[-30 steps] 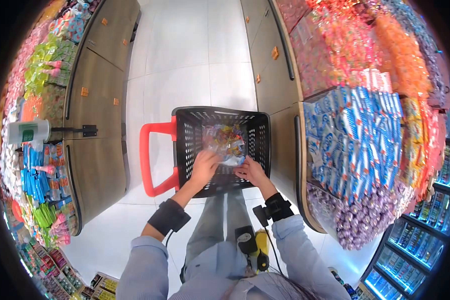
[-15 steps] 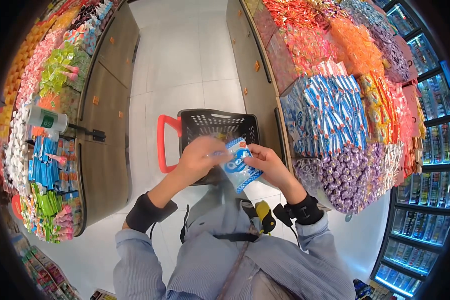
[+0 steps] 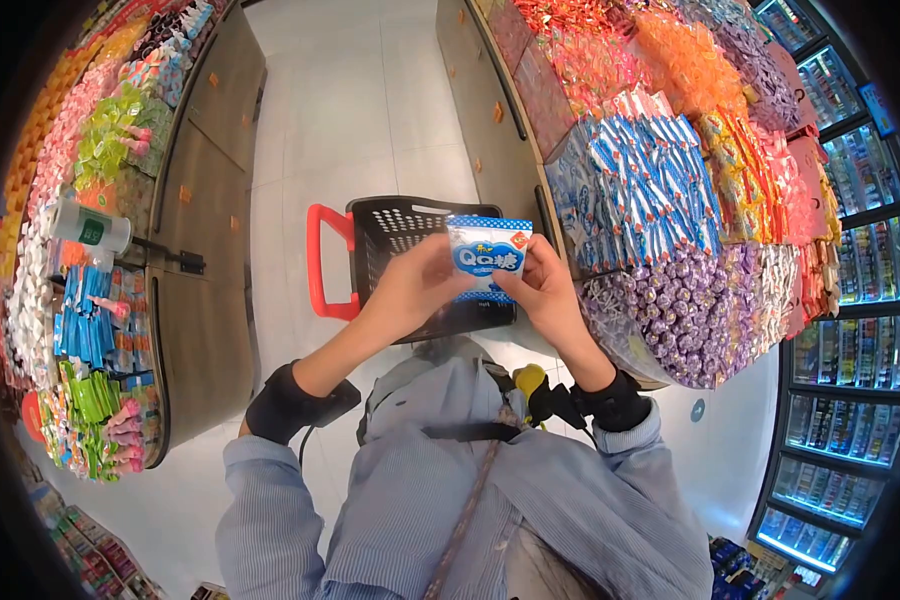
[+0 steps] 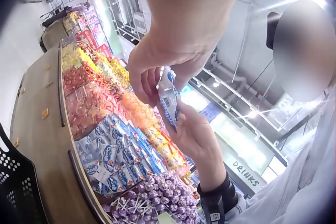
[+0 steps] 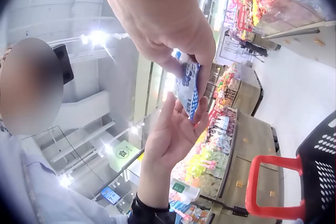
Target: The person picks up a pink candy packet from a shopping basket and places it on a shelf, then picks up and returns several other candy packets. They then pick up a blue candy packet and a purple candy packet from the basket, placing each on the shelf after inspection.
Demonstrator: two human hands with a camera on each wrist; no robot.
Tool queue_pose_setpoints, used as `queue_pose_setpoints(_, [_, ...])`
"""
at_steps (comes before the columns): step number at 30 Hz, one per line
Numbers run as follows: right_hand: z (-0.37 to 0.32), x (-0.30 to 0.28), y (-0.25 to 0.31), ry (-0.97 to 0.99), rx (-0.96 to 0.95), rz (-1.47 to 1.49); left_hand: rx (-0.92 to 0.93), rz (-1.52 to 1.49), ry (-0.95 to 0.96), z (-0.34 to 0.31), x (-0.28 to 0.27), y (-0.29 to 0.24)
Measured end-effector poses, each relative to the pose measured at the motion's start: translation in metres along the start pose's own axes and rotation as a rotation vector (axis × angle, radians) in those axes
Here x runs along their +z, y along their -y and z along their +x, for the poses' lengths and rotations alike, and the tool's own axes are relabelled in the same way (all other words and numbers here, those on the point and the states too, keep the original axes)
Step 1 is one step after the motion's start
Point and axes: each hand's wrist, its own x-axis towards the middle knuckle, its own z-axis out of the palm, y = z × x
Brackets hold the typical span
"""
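A small blue and white gummy candy packet [image 3: 488, 258], printed "QQ糖", is held up over the shopping basket with its front towards the head camera. My left hand [image 3: 416, 284] grips its left side, thumb on the front. On the right edge my right hand [image 3: 548, 290] pinches it, thumb across the lower front. Both wrist views show the candy packet [image 4: 168, 98] nearly edge-on between the two hands. Below and behind the hands stands the black basket [image 3: 390, 225] with its red handle [image 3: 317, 262]; the hands hide part of its inside.
To the right, a candy counter holds blue and white packets [image 3: 650, 190] and purple wrapped lollipops [image 3: 670, 310]. Another candy counter [image 3: 195, 250] lines the left side, with a white and green cylinder [image 3: 92, 228] on an arm. A tiled aisle [image 3: 340, 110] runs ahead between them; lit drink shelves [image 3: 850, 370] stand far right.
Both hands have come up out of the basket, raising the candy packet. It has turned from tilted to upright, front facing the head camera. The left hand, blurred earlier, now grips its left side.
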Motion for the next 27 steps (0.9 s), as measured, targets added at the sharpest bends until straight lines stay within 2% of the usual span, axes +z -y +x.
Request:
queue_pose_setpoints(6, [-0.009, 0.003, -0.010, -0.016, 0.109, -0.056, -0.007, -0.054, -0.009, -0.004, -0.001, 0.027])
queue_pose_setpoints(9, [-0.010, 0.005, -0.013, -0.018, 0.160, -0.049, 0.069, -0.100, -0.065, -0.006, -0.001, 0.042])
queue_pose_setpoints(15, [-0.012, 0.005, -0.024, -0.017, 0.166, -0.001, -0.023, -0.099, -0.011, -0.008, -0.004, 0.038])
queue_pose_setpoints(17, [-0.013, 0.006, -0.023, -0.035, 0.169, 0.007, -0.001, -0.164, -0.035, -0.008, -0.001, 0.045])
queue_pose_setpoints(21, [-0.019, -0.004, -0.027, -0.037, 0.157, -0.136, 0.002, -0.196, 0.019, -0.002, 0.000, 0.053])
queue_pose_setpoints(25, [-0.025, -0.022, -0.019, 0.000, 0.176, -0.206, -0.019, -0.037, 0.055, 0.005, 0.009, 0.052])
queue_pose_setpoints(27, [-0.029, -0.032, -0.013, -0.008, 0.206, -0.210, 0.027, 0.093, 0.084, 0.009, 0.015, 0.047])
